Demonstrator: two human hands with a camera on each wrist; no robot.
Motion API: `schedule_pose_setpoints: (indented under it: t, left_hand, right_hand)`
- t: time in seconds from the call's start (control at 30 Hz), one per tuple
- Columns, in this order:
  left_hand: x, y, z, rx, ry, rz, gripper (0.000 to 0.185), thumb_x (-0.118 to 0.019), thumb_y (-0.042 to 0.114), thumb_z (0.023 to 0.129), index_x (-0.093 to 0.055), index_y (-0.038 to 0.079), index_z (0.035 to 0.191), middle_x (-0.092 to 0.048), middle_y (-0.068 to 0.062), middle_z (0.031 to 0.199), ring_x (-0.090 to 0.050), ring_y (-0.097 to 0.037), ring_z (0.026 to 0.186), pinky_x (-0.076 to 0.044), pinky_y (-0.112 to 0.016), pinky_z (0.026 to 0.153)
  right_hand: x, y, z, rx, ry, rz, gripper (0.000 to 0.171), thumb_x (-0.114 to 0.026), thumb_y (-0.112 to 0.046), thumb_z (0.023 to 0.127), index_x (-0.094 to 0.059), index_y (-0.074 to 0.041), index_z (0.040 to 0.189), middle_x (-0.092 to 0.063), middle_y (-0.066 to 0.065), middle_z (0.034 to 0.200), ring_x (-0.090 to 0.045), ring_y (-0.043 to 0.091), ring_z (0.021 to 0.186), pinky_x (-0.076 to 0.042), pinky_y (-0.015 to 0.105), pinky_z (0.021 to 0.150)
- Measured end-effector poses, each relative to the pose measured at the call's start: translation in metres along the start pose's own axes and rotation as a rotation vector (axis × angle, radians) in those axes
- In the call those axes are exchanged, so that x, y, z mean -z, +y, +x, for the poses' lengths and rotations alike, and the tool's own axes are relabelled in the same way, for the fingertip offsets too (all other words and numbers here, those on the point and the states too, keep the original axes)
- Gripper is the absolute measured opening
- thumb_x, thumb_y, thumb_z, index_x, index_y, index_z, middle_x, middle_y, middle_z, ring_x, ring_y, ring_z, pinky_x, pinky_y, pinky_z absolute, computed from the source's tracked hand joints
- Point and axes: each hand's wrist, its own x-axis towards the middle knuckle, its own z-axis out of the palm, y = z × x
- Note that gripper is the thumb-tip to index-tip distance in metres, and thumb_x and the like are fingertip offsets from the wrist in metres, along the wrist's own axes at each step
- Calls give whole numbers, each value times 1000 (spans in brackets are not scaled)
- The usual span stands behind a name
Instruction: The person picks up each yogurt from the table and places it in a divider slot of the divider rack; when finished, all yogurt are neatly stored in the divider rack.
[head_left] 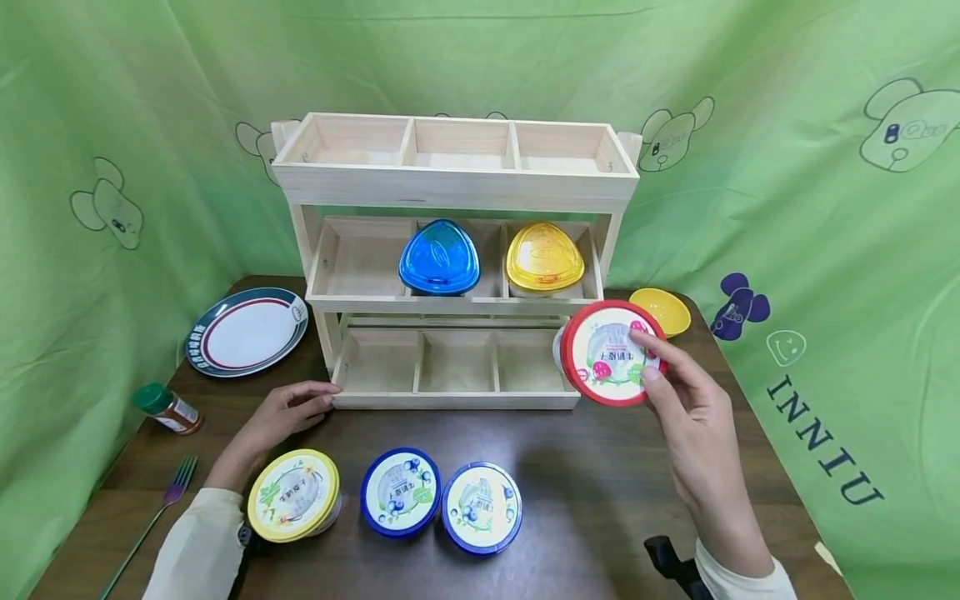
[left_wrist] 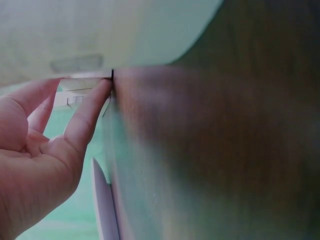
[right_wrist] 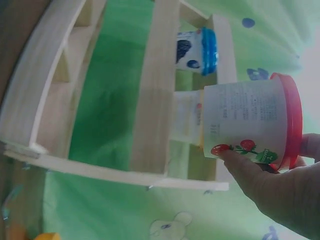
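Note:
My right hand (head_left: pixel 701 433) grips a tub with a red lid (head_left: pixel 611 354), lifted at the right side of the wooden rack (head_left: pixel 457 190). In the right wrist view the tub's white side (right_wrist: pixel 245 120) shows strawberries. At the rack's bottom left corner, my left hand (head_left: pixel 288 412) holds the edge between thumb and fingers. A blue-lidded tub (head_left: pixel 439 258) and a yellow-lidded tub (head_left: pixel 545 257) sit in the middle tier, in the centre and right compartments. On the table stand another yellow-lidded tub (head_left: pixel 294 495) and two dark-blue-lidded tubs (head_left: pixel 401 492), (head_left: pixel 482 508).
Left of the rack lie a plate (head_left: pixel 247 333), a spice jar with a green cap (head_left: pixel 168 408) and a fork (head_left: pixel 153 521). Behind the red-lidded tub is a yellow bowl (head_left: pixel 662 312). A green cloth (head_left: pixel 825 250) surrounds the table (head_left: pixel 585 467).

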Motion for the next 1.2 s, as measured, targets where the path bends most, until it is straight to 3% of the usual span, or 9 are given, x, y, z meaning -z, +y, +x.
schedule_pose_setpoints:
  t: [0.17,0.37,0.53,0.73,0.87,0.93,1.1,1.2]
  left_hand:
    - [0,-2,0,-6,-1,22,45,-65,22,112,-61,-7,146,-59,-22,148,-65,-14,125,-58,-36,105]
    - [-1,-3,1,-14,3,40,45,-63,23,113,-62,-6,147,-56,-25,153,-62,-27,134,-57,-38,107]
    - [-1,-3,1,-20,7,44,44,-63,23,113,-62,-6,147,-55,-25,153,-61,-31,136,-57,-39,107]
    - [-2,-2,1,-23,9,47,44,-63,23,113,-62,-7,146,-55,-26,153,-61,-30,136,-57,-38,107]
    - [-2,-2,1,-26,12,47,44,-63,22,113,-62,-7,146,-55,-27,153,-62,-28,134,-58,-38,106]
    - [-1,-3,1,-26,11,45,44,-63,22,113,-61,-7,146,-55,-27,153,-62,-28,134,-58,-38,106]
    - [-1,-3,0,-28,8,45,44,-63,23,113,-62,-7,146,-55,-26,153,-62,-28,134,-58,-37,106]
    - [-1,-3,0,-33,6,48,44,-63,23,113,-62,-6,146,-56,-25,152,-62,-30,134,-57,-39,106]
  right_hand:
    - [-15,-14,17,62,-57,7,37,-59,-10,113,-66,-5,149,-55,13,148,-56,28,123,-59,19,97]
    - [-37,-22,38,189,-116,-6,36,-60,-5,111,-69,-5,145,-61,18,134,-60,30,111,-60,20,89]
    - [-57,-26,48,259,-165,4,37,-59,-2,110,-69,-4,145,-64,17,133,-60,30,110,-58,21,89]
    - [-82,-28,47,290,-234,35,37,-57,1,108,-66,3,144,-63,15,140,-60,32,116,-59,23,93]
    - [-104,-29,46,296,-327,49,36,-57,-3,109,-67,2,143,-64,12,144,-61,28,117,-58,23,94]
    - [-116,-29,46,313,-377,56,36,-57,-4,109,-67,2,143,-63,11,148,-61,25,127,-58,25,100]
    - [-151,-27,53,346,-471,105,37,-56,-5,110,-66,2,145,-61,9,151,-60,23,129,-58,25,99]
    - [-171,-25,59,337,-506,145,38,-56,-7,111,-65,0,146,-60,8,149,-60,24,121,-59,26,93]
